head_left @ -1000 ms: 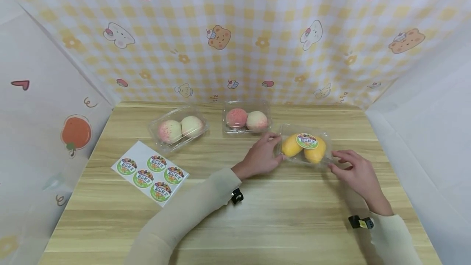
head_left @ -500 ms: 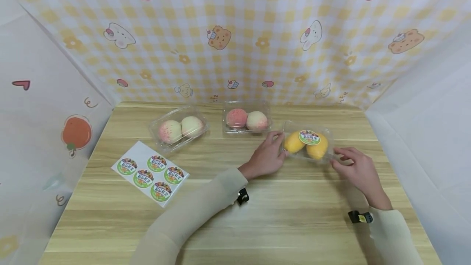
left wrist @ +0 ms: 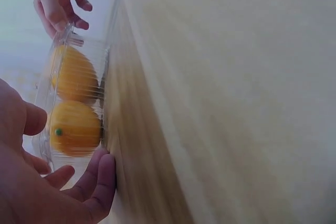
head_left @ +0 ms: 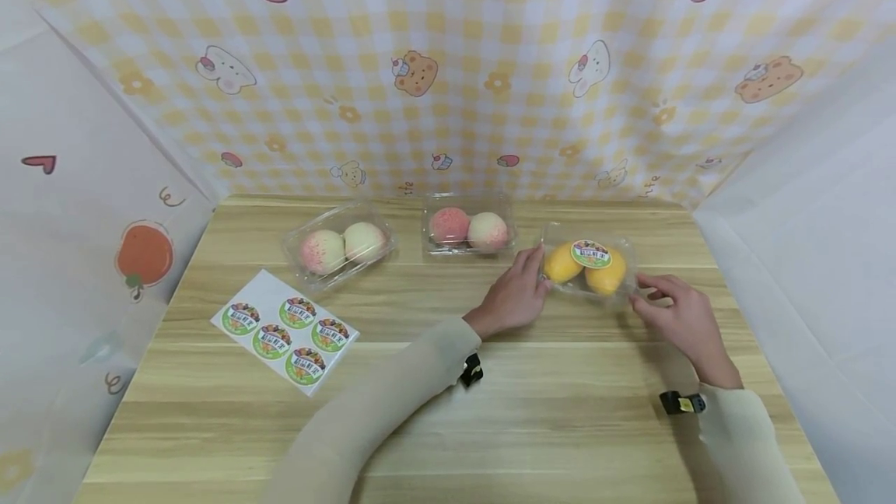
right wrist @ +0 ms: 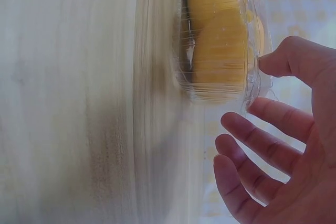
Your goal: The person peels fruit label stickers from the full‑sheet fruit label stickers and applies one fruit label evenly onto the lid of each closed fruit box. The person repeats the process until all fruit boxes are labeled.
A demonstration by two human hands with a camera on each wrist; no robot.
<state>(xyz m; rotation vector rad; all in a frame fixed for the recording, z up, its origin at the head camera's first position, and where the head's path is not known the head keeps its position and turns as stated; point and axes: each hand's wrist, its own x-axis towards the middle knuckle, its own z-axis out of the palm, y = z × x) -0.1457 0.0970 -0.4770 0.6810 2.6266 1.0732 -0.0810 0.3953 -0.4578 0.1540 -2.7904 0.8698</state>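
A clear plastic fruit box [head_left: 586, 288] at the right back of the table holds two yellow mango-like fruits [head_left: 606, 272]. A round printed sticker [head_left: 591, 253] lies on its lid. My left hand [head_left: 514, 294] grips the box's left end, thumb near the lid rim and fingers low at the end wall. In the left wrist view a green dot marks the nearer fruit [left wrist: 77, 124]. The right hand [head_left: 682, 321] pinches the rim at the opposite end between thumb and forefinger. Its other fingers [right wrist: 262, 142] spread below the rim in the right wrist view.
Left of the held box stand two more clear boxes, one [head_left: 469, 250] at the back middle and one [head_left: 329, 282] further left, each with two pink-and-white peach-like fruits. A sheet of round stickers [head_left: 283, 333] lies at front left. A checked curtain [head_left: 448, 123] hangs behind the table.
Both hands have shifted the box with the yellow fruits a little back and to the right. The other boxes and the sticker sheet have stayed in place.
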